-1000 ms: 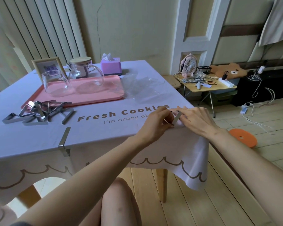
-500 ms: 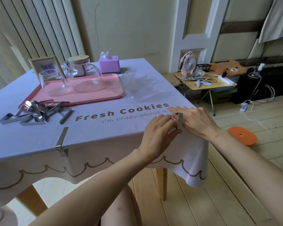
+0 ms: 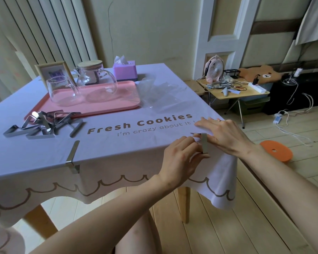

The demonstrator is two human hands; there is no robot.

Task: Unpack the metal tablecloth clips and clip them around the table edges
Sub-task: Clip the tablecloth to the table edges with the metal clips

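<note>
A metal clip (image 3: 204,143) sits on the near table edge by the right corner, over the lilac tablecloth (image 3: 117,143). My left hand (image 3: 182,160) grips its lower part from the front, fingers curled round it. My right hand (image 3: 222,134) lies flat on the cloth just right of the clip, fingers straight, pressing the fabric down. Another clip (image 3: 73,158) is fastened on the near edge further left. A pile of several loose clips (image 3: 44,125) lies on the left of the tabletop.
A pink tray (image 3: 117,103) holds a glass mug (image 3: 62,90) and glass teapot (image 3: 97,79). Behind stand a picture frame (image 3: 51,72) and purple tissue box (image 3: 125,70). Crumpled clear plastic (image 3: 160,94) lies mid-table. An orange disc (image 3: 275,151) lies on the floor at right.
The clip has gone from being held between both hands above the corner to sitting on the table edge. My left hand dropped to the front edge; my right hand flattened on the cloth.
</note>
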